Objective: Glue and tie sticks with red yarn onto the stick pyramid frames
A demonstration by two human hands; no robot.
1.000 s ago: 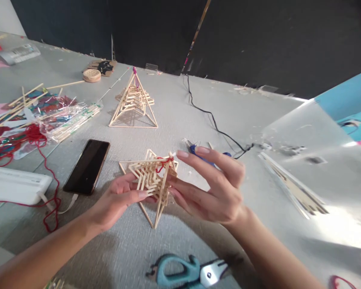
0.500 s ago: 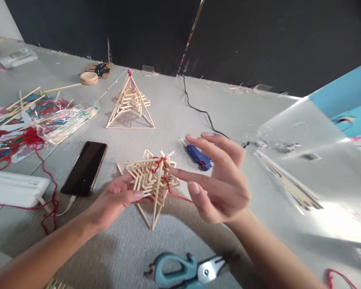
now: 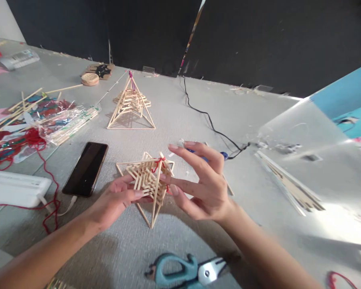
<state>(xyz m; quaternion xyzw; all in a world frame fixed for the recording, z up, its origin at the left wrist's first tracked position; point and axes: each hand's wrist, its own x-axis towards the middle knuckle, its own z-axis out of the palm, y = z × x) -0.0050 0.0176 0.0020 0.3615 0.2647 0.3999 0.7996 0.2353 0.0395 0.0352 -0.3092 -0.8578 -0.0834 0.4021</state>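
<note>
My left hand (image 3: 114, 196) grips a small pyramid frame of thin wooden sticks (image 3: 153, 192) from its left side, thumb on the stacked zigzag sticks. Red yarn (image 3: 160, 159) is tied around the frame's top, and a strand hangs inside it. My right hand (image 3: 198, 176) is at the frame's right side, its index fingertip reaching among the sticks. The thumb lies just below, close to the red yarn, while the other fingers stay stretched out. Partly hidden behind that hand is a blue glue gun (image 3: 224, 155).
A finished-looking stick pyramid (image 3: 130, 104) with a purple top stands farther back. To the left lie a phone (image 3: 86, 168), a white power bank (image 3: 16, 188), tangled red yarn (image 3: 36, 138) and bagged sticks (image 3: 75, 126). Teal-handled pliers (image 3: 186, 271) lie in front; a black cable (image 3: 209, 118) runs behind.
My right hand has moved left, its index finger going deeper among the sticks and its thumb nearing the frame. The glue gun has shifted right behind it. My left hand keeps its hold.
</note>
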